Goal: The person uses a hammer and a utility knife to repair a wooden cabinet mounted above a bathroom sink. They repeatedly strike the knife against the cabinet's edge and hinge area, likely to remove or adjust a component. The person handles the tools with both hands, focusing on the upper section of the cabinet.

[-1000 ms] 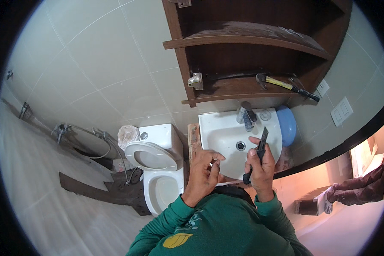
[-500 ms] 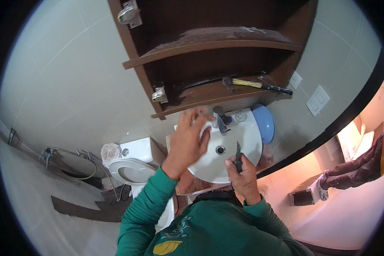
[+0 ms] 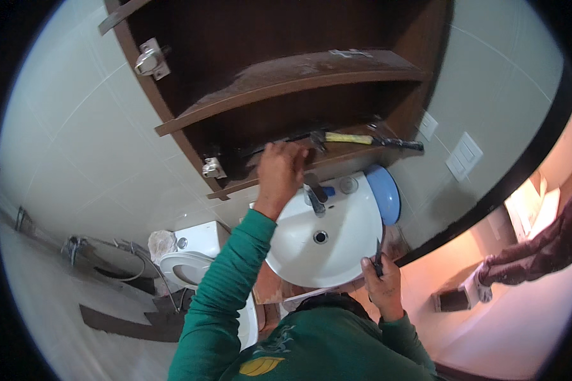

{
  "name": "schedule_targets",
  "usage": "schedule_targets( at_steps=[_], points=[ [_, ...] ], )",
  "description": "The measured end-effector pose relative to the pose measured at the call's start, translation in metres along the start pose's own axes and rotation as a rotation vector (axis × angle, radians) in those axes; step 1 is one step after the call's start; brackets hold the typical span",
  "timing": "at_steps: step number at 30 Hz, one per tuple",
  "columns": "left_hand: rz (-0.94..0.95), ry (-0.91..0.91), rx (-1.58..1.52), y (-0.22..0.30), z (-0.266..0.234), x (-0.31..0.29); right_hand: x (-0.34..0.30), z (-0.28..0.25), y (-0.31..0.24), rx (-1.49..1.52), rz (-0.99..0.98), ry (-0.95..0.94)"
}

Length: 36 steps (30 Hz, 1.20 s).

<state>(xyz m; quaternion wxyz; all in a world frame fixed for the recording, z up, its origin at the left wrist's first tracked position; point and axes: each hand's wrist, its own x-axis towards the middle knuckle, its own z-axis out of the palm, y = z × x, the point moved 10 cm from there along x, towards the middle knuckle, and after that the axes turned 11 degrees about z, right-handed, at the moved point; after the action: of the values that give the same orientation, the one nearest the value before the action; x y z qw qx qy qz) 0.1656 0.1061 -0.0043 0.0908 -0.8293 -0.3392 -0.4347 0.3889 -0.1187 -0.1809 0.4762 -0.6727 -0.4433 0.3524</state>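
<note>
My left hand [image 3: 281, 173] reaches over the front edge of the brown wooden cabinet's lower shelf [image 3: 356, 151]. Its fingers are loosely bent, with nothing visible in them; their tips are partly hidden. Just right of these fingers, a claw hammer [image 3: 362, 139] with a yellow and black handle lies on that shelf. My right hand [image 3: 383, 289] grips a dark utility knife [image 3: 379, 261], its blade pointing up and away from me, by the right rim of the white washbasin [image 3: 337, 254]. A metal faucet [image 3: 314, 200] stands at the basin's back, below my left hand.
A blue plastic basin [image 3: 384, 193] leans right of the washbasin. To the left stands a toilet [image 3: 200, 244] with a wrapped bundle [image 3: 163, 245] beside its tank. Metal hinges [image 3: 213, 168] jut from the cabinet frame. At far right, another person's leg [image 3: 531, 251] shows near a box [image 3: 454, 298].
My left hand has moved from above the faucet up to the lower shelf. My right hand, still holding the utility knife, has shifted right and toward me, and the view has tilted.
</note>
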Motion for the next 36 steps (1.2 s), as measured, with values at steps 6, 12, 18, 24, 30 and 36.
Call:
schedule_targets(
  at_steps=[6,12,18,24,30,36],
  points=[
    [-0.101,0.019,-0.487,0.075,-0.008,-0.046,0.013,-0.016,0.003,0.482,0.142,-0.001],
    [-0.134,-0.380,-0.653,0.147,0.033,-0.145,0.042,0.003,-0.042,0.300,-0.122,-0.005],
    [-0.366,-0.351,-0.743,0.134,0.021,-0.163,0.034,0.071,-0.119,0.176,-0.370,-0.341],
    [-0.386,-0.048,-0.578,0.104,-0.024,-0.178,0.014,0.130,-0.160,-0.001,-0.459,-0.593],
    [-0.312,0.303,-0.553,0.079,-0.081,-0.167,0.003,0.156,-0.202,-0.075,-0.524,-0.692],
    [-0.321,0.304,-0.496,0.061,-0.101,-0.156,0.001,0.162,-0.226,-0.051,-0.540,-0.690]
  ],
)
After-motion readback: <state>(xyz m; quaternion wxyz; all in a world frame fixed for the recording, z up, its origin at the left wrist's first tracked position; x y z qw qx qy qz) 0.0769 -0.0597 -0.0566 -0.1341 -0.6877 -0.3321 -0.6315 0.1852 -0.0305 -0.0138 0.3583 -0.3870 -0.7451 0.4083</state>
